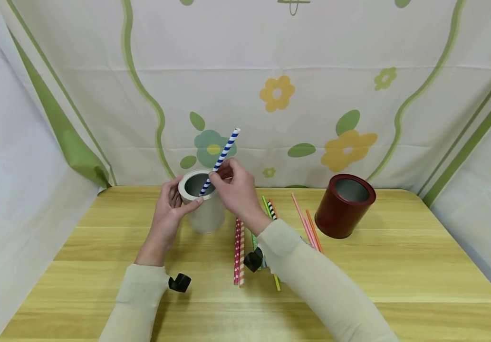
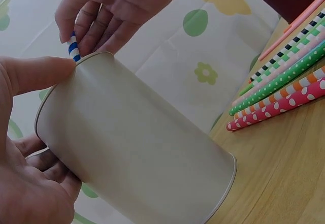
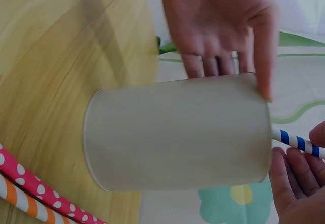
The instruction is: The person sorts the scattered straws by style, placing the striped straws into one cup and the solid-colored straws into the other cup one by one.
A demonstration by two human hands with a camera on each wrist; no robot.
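A white can point(image 1: 207, 214) stands on the table, its mouth facing up. My left hand point(image 1: 169, 209) grips it near the rim, thumb at the front and fingers round the far left side, as the left wrist view shows. Between thumb and fingers, my right hand point(image 1: 238, 187) pinches a blue-and-white striped paper straw point(image 1: 226, 149). The straw slants, its lower end inside the can's mouth and its upper end pointing up to the right. In the right wrist view the straw point(image 3: 299, 142) crosses the rim beside my right fingers. Its lower tip is hidden.
Right of the white can lie pink polka-dot point(image 1: 237, 251) and orange-striped point(image 1: 242, 256) straws. Several green, black-striped and yellow ones are partly under my right forearm. Pink and orange straws point(image 1: 308, 222) lie farther right, beside a dark red can point(image 1: 340, 213). A flowered curtain point(image 1: 228, 85) hangs behind.
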